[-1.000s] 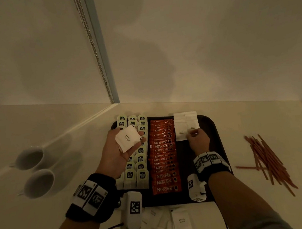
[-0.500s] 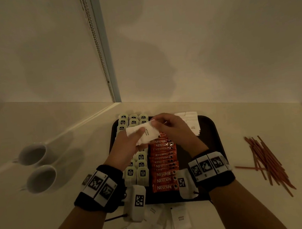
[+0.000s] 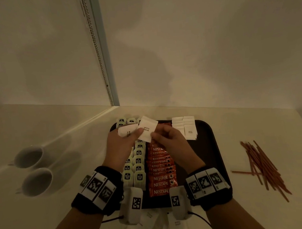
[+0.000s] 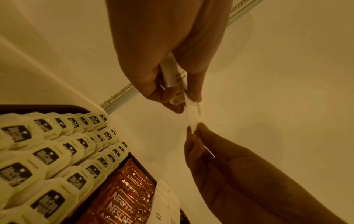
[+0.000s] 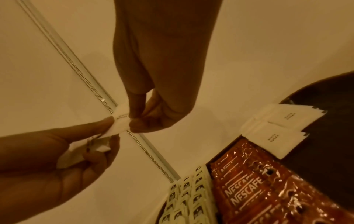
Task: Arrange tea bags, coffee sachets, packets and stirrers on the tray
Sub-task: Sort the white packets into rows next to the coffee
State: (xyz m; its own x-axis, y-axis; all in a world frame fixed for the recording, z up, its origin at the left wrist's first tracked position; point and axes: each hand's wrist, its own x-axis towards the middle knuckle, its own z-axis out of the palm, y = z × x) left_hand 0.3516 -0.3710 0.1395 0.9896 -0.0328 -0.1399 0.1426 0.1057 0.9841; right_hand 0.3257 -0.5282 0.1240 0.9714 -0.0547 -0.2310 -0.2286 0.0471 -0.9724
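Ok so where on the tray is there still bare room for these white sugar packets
The tray has bare dark floor along its right side, right of the Nescafe sachets and below the laid white sugar packets. The left is crowded: tea bags run edge to edge beside the sachets. The stirrers lie off the tray, on the counter.

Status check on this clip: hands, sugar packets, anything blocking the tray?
Right hand pinches a white sugar packet, left hand grips it with more. Two sugar stacks on tray. Tray's right side unobstructed; stirrers off tray.
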